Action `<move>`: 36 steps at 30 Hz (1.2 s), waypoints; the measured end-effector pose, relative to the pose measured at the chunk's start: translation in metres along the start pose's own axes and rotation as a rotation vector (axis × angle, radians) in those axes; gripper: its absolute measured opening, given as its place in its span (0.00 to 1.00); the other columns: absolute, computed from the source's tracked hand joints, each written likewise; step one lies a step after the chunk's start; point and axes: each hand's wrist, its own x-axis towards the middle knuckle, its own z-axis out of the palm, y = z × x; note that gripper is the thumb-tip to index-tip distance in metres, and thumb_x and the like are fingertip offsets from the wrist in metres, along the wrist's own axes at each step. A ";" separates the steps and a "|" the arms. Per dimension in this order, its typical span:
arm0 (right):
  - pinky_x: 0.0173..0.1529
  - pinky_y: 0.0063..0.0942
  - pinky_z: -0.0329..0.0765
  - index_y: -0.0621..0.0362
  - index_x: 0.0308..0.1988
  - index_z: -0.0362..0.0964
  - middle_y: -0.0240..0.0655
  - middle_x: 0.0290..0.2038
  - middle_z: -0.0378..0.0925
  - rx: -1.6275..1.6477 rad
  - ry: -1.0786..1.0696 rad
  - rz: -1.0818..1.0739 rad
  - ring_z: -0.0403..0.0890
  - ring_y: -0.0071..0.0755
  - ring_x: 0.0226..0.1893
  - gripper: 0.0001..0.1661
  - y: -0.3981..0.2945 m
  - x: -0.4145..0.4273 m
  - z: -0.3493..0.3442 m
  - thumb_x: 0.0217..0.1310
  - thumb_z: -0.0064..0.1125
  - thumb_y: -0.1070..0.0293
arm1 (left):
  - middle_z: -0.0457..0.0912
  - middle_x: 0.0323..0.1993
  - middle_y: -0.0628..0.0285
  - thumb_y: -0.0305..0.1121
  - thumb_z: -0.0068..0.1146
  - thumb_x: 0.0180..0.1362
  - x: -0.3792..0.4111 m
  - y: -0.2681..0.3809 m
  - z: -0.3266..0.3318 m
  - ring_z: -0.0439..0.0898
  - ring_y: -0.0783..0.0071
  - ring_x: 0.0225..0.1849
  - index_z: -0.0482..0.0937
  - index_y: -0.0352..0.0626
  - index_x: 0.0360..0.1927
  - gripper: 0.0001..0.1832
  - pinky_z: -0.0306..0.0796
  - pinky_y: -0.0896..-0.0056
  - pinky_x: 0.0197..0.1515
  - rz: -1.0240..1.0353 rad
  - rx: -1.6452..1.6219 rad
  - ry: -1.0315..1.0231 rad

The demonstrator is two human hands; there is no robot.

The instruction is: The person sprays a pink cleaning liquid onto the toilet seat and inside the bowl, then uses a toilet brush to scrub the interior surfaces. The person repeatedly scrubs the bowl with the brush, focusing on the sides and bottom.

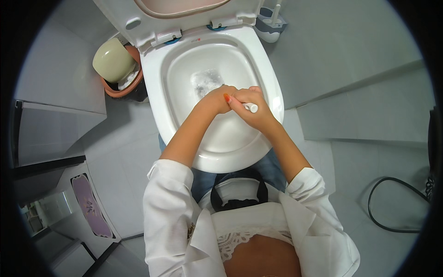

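Both my hands meet over the white toilet bowl (228, 138). My right hand (254, 104) is closed around a white rod-like handle (251, 107), whose round end points toward me. My left hand (219, 98) is bent at the wrist and pressed against the right one. Its fingers are turned under, so whether it also grips the handle is hidden. The far end of the handle is covered by my hands. Beyond them, rippled water (207, 81) lies in the bottom of the bowl. The toilet seat and lid (152, 15) are raised at the back.
Left of the toilet stands a terracotta-rimmed waste bin (119, 93) with a pale green lid (114, 60) tilted in it. A toilet-brush holder (270, 29) is at the back right. A purple mat (90, 206) and a black hose (372, 211) lie farther out.
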 end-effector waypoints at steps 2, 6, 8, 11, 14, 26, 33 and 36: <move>0.36 0.24 0.60 0.60 0.20 0.70 0.28 0.16 0.69 0.005 0.001 -0.014 0.65 0.24 0.20 0.13 0.013 -0.003 0.003 0.58 0.54 0.70 | 0.82 0.32 0.55 0.33 0.51 0.50 0.010 -0.006 0.007 0.79 0.58 0.34 0.80 0.41 0.30 0.09 0.72 0.62 0.36 -0.037 -0.008 -0.009; 0.32 0.24 0.64 0.64 0.23 0.71 0.33 0.19 0.70 0.229 -0.091 0.131 0.67 0.26 0.22 0.12 0.006 -0.006 0.000 0.59 0.53 0.72 | 0.82 0.31 0.55 0.34 0.52 0.48 0.018 -0.015 0.018 0.79 0.58 0.34 0.80 0.41 0.28 0.09 0.72 0.62 0.35 -0.007 0.083 0.000; 0.31 0.24 0.66 0.65 0.24 0.71 0.35 0.20 0.71 0.231 -0.056 0.142 0.68 0.27 0.23 0.11 0.001 -0.011 -0.004 0.59 0.53 0.73 | 0.81 0.28 0.54 0.34 0.54 0.45 0.014 -0.007 0.018 0.79 0.57 0.32 0.78 0.40 0.24 0.09 0.71 0.62 0.33 -0.008 0.071 0.030; 0.31 0.25 0.64 0.64 0.21 0.68 0.35 0.18 0.69 0.225 -0.031 0.117 0.65 0.28 0.23 0.12 -0.011 -0.016 -0.011 0.58 0.54 0.72 | 0.82 0.27 0.55 0.36 0.54 0.44 -0.001 0.015 0.004 0.80 0.58 0.32 0.79 0.40 0.23 0.09 0.72 0.62 0.33 -0.017 0.164 -0.020; 0.32 0.24 0.66 0.64 0.20 0.66 0.35 0.19 0.69 0.227 0.001 0.068 0.67 0.29 0.24 0.13 -0.018 -0.019 -0.016 0.58 0.54 0.74 | 0.82 0.30 0.53 0.34 0.53 0.46 -0.020 0.041 -0.014 0.81 0.58 0.34 0.79 0.40 0.25 0.09 0.74 0.62 0.36 -0.029 0.249 -0.038; 0.36 0.26 0.68 0.65 0.21 0.67 0.35 0.21 0.71 0.281 0.044 -0.108 0.71 0.32 0.26 0.13 -0.035 -0.024 -0.021 0.58 0.54 0.75 | 0.82 0.28 0.52 0.34 0.54 0.46 -0.038 0.059 -0.029 0.81 0.57 0.34 0.78 0.39 0.23 0.09 0.75 0.62 0.35 -0.021 0.313 -0.030; 0.34 0.24 0.65 0.64 0.21 0.67 0.34 0.22 0.69 0.320 0.020 0.152 0.67 0.27 0.25 0.15 -0.022 -0.024 -0.016 0.61 0.52 0.70 | 0.82 0.28 0.53 0.36 0.55 0.47 -0.017 0.038 -0.012 0.81 0.58 0.35 0.78 0.39 0.23 0.10 0.74 0.61 0.36 -0.011 0.248 -0.027; 0.35 0.22 0.65 0.63 0.21 0.66 0.32 0.24 0.68 0.336 -0.024 0.230 0.67 0.24 0.28 0.16 -0.018 -0.022 -0.017 0.62 0.50 0.70 | 0.82 0.29 0.54 0.37 0.55 0.47 -0.009 0.033 -0.008 0.81 0.58 0.35 0.79 0.40 0.24 0.10 0.74 0.61 0.36 -0.010 0.224 -0.055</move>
